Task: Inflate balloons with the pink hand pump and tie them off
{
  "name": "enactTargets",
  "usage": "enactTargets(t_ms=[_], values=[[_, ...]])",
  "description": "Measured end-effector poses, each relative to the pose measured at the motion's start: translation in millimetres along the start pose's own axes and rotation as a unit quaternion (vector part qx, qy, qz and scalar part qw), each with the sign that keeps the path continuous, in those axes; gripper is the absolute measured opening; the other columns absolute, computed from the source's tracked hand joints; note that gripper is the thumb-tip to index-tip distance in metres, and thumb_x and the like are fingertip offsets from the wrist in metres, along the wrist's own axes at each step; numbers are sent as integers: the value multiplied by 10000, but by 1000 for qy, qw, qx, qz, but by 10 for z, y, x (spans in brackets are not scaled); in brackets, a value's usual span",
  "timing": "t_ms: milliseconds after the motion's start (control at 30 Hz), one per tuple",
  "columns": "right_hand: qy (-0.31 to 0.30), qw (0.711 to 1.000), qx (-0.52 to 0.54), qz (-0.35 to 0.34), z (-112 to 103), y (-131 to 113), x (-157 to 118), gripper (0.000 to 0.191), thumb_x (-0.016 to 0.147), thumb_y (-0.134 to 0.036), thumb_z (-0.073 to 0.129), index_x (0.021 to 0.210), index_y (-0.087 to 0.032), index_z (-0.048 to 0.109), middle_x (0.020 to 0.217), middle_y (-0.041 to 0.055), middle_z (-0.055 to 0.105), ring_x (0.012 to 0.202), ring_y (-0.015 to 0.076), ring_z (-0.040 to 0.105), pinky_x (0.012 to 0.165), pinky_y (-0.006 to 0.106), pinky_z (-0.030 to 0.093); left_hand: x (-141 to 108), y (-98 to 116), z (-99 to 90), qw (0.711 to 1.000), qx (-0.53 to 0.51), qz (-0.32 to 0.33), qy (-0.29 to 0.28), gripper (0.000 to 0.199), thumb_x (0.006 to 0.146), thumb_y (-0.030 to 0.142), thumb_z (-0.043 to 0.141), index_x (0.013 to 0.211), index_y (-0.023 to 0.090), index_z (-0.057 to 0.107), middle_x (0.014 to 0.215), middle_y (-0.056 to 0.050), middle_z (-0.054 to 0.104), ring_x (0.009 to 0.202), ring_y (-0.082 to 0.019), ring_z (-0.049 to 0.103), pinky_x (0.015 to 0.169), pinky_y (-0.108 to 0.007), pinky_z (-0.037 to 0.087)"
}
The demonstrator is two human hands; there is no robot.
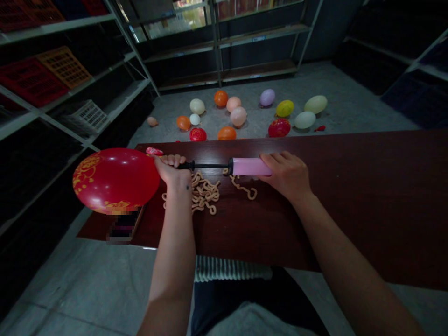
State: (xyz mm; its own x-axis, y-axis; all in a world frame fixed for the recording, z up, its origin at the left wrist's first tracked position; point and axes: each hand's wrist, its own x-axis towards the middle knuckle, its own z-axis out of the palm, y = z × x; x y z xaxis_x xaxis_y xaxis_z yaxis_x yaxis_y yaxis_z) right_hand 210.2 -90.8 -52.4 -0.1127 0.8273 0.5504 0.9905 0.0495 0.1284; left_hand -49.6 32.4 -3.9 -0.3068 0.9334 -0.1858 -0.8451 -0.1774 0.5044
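A large red balloon (117, 179) with gold print, well inflated, is at the left over the table's end. Its neck reaches my left hand (174, 170), which is closed around the black end of a balloon pump. The pump's pink barrel (247, 166) is gripped by my right hand (287, 170). Between the hands its thin black rod (212, 165) is drawn out. Beneath it lies a pile of tan, curly strands (205, 191) on the dark red table (266, 224). Behind my left hand is a small red-and-white piece (154, 151), perhaps an uninflated balloon.
Past the table's far edge, several balloons lie on the floor, among them an orange one (221, 98) and a purple one (267, 97). Metal shelves (259, 39) stand behind; crates (65, 65) fill the left rack. A dark, blurred-out item (122, 226) rests at the table's left corner.
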Motion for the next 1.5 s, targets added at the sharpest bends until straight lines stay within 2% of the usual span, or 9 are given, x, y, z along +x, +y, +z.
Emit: enactTargets(t_ms=[100, 200, 433, 600, 733, 900, 1000, 1133, 1500], values=[[1, 1000, -17, -7, -19, 19, 7, 447, 883, -533, 537, 1150, -189, 639, 920, 84, 689, 826, 233, 534, 701, 336, 303, 93, 124, -58, 1000, -19, 3, 21, 529, 1031, 402, 267, 570, 186, 124, 389, 72, 181, 306, -51, 192, 377, -197, 208], [2, 999, -26, -19, -47, 22, 12, 460, 889, -547, 516, 1149, -187, 634, 911, 90, 685, 823, 233, 538, 693, 332, 307, 136, 196, -95, 999, -34, 13, 16, 524, 1030, 398, 260, 571, 189, 114, 394, 71, 170, 311, -53, 189, 373, -197, 199], [-17, 1000, -13, -1, -44, 127, -71, 565, 852, -674, 490, 1089, -184, 643, 885, 79, 687, 797, 218, 584, 631, 304, 300, -79, 172, 52, 995, -10, 46, -86, 517, 1032, 309, 298, 565, 179, 116, 421, 70, 148, 331, -57, 162, 382, -206, 188], [-36, 999, 30, 7, -43, 57, -111, 571, 842, -697, 487, 1037, -190, 661, 848, 65, 698, 729, 194, 605, 601, 293, 281, -255, 161, 168, 992, -19, 49, -111, 552, 1040, 349, 300, 551, 178, 109, 391, 66, 150, 326, -55, 135, 364, -207, 165], [-46, 996, 70, 5, -69, -113, -86, 595, 828, -707, 497, 1051, -179, 659, 859, 71, 710, 717, 187, 613, 598, 296, 281, -370, 82, 207, 993, 1, 32, -113, 550, 1043, 334, 301, 551, 172, 115, 393, 63, 168, 318, -44, 158, 369, -199, 180], [-51, 994, 90, 19, -117, -244, -56, 564, 820, -669, 545, 1086, -183, 652, 882, 76, 718, 713, 191, 606, 594, 301, 273, -570, -187, 241, 991, 20, -7, -135, 557, 1042, 346, 290, 537, 178, 122, 390, 61, 164, 315, -52, 164, 369, -210, 179], [-44, 994, 101, 17, -144, -262, -50, 554, 831, -660, 542, 1082, -178, 647, 873, 82, 712, 736, 200, 602, 591, 304, 259, -648, -339, 234, 989, 48, -20, -136, 584, 1026, 393, 351, 527, 181, 135, 400, 64, 161, 316, -55, 170, 373, -219, 193], [-46, 994, 101, 14, -151, -261, -42, 514, 834, -642, 556, 1053, -186, 646, 860, 70, 704, 735, 198, 593, 584, 308, 241, -605, -422, 183, 989, 67, -26, -130, 601, 1002, 406, 420, 520, 186, 135, 406, 67, 156, 318, -58, 172, 368, -226, 197], [-17, 998, 58, -3, -43, -225, -17, 546, 853, -660, 522, 1154, -217, 632, 902, 63, 697, 792, 208, 574, 616, 314, 272, -351, -279, 127, 997, 30, -40, -52, 502, 1015, 271, 311, 555, 190, 128, 409, 68, 172, 312, -58, 186, 381, -224, 191]])
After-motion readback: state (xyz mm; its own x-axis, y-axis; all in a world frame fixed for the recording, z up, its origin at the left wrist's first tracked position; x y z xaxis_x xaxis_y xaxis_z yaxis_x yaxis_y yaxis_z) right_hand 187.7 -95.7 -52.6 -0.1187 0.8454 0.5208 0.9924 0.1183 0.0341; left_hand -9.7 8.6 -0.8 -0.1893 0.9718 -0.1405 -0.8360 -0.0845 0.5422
